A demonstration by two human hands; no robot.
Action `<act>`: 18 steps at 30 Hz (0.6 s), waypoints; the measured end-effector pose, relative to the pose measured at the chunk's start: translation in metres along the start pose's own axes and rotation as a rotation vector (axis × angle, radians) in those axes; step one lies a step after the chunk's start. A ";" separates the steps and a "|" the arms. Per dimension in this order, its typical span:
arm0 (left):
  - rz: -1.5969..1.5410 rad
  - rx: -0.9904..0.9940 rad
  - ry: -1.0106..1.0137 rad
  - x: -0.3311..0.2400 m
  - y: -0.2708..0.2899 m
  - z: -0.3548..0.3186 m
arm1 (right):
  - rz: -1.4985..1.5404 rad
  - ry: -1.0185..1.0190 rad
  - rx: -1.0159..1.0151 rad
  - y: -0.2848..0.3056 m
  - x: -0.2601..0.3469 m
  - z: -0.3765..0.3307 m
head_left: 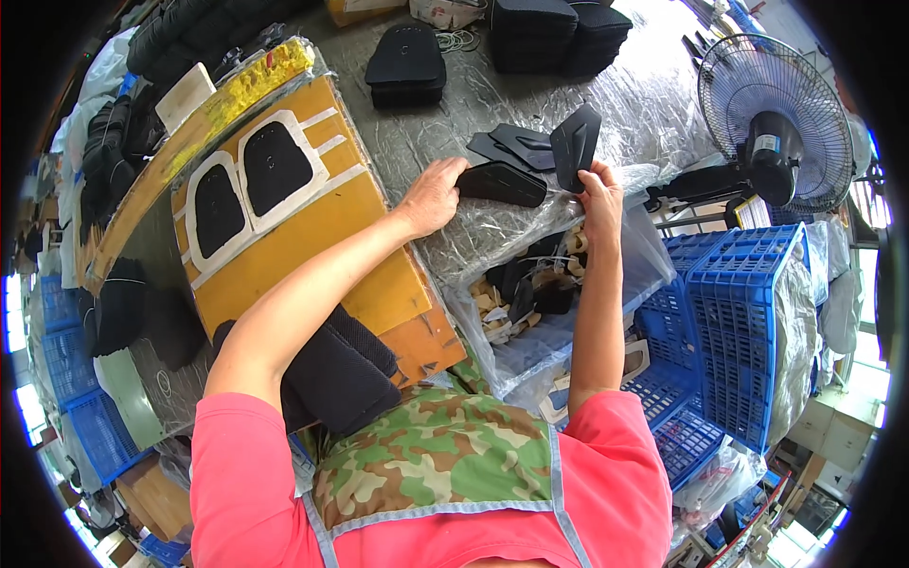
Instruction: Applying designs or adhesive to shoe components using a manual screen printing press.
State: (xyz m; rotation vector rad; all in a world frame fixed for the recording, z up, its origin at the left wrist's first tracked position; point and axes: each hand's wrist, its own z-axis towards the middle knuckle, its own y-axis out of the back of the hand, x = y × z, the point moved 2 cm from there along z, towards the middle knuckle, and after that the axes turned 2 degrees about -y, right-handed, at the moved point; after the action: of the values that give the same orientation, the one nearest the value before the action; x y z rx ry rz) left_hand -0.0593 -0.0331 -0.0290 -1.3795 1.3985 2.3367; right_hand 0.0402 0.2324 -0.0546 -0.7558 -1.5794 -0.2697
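Camouflage apron [431,459] over a pink shirt, nearest the lens; both forearms reach up from it.

Head view, items:
- Left hand [434,194]: fingers curled onto the near end of a flat black shaped piece [502,183], which lies on the plastic-covered desk [492,99], touching the hand.
- Right hand [600,194]: fingers pinched narrow on the lower edge of a second black piece [575,144], held upright just above the desk.
- Loose black cut pieces [516,147] lie between the two, partly overlapped.
- Clear bag of tan and black offcuts [530,289], below the desk edge.
- Yellow board [312,237] with two black inserts, at left.
- Blue crates [739,322] and fan [776,133], at right.

Handling note, as judgement: the pieces look thin and flexible, so a light edge grip seems best. Steady the lying piece flat while the upright one is turned.
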 end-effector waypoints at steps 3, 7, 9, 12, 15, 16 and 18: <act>0.010 -0.021 -0.024 0.000 0.000 0.000 | -0.016 -0.011 -0.008 -0.003 0.002 -0.001; 0.005 -0.041 -0.043 -0.001 0.000 -0.001 | -0.056 -0.073 -0.017 -0.012 0.013 -0.004; 0.022 -0.058 -0.063 0.000 0.001 -0.002 | -0.064 -0.070 0.047 -0.021 0.019 -0.004; -0.001 -0.022 -0.059 -0.003 0.002 -0.001 | -0.053 -0.086 0.165 -0.034 0.024 -0.003; 0.014 0.007 -0.045 -0.002 0.002 0.000 | -0.251 -0.100 0.305 -0.049 0.021 -0.002; 0.015 0.007 -0.043 -0.002 0.002 0.000 | -0.442 -0.088 0.386 -0.055 0.019 -0.003; 0.048 0.005 -0.014 -0.003 0.001 0.000 | -0.697 -0.016 0.511 -0.064 0.014 -0.008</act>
State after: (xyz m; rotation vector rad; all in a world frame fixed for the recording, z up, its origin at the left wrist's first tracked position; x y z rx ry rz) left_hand -0.0584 -0.0327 -0.0265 -1.3398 1.4480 2.3660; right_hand 0.0081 0.1836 -0.0236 0.2045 -1.7828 -0.3399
